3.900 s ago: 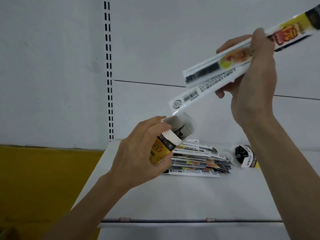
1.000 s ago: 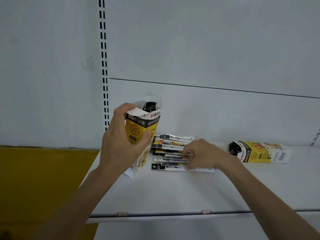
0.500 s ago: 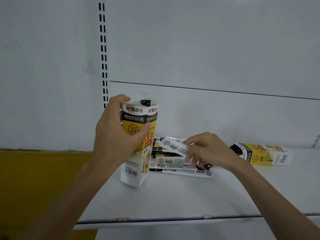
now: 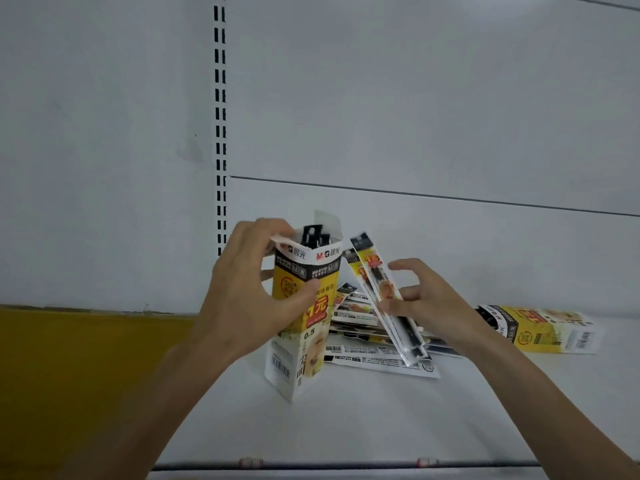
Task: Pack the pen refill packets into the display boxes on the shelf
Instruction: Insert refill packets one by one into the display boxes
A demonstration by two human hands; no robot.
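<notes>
The task is judged to be partly done. A tall yellow-and-white cardboard display box (image 4: 304,355) is held upright on the white metal shelf (image 4: 346,420), slightly left of centre. It is gripped near its top by the left hand (image 4: 242,306), with the thumb curled across the printed front and the fingers wrapped round the far side. The black ends of packets already loaded (image 4: 315,235) are seen standing in its open mouth, so some packing is taken as finished.

A long clear plastic pen refill packet with a yellow label (image 4: 372,271) is pinched at mid-length between the thumb and fingers of the right hand (image 4: 436,306), while the forefinger is raised clear. The packet is tilted, with its upper end just beside the box mouth but not yet inside; whether a second packet is held behind it cannot be told.

A loose pile of flat refill packets (image 4: 377,362) is left on the shelf just right of the box, still to be packed. A second yellow display box (image 4: 540,329) is seen lying on its side at the far right, well apart; how full it is cannot be told.
</notes>
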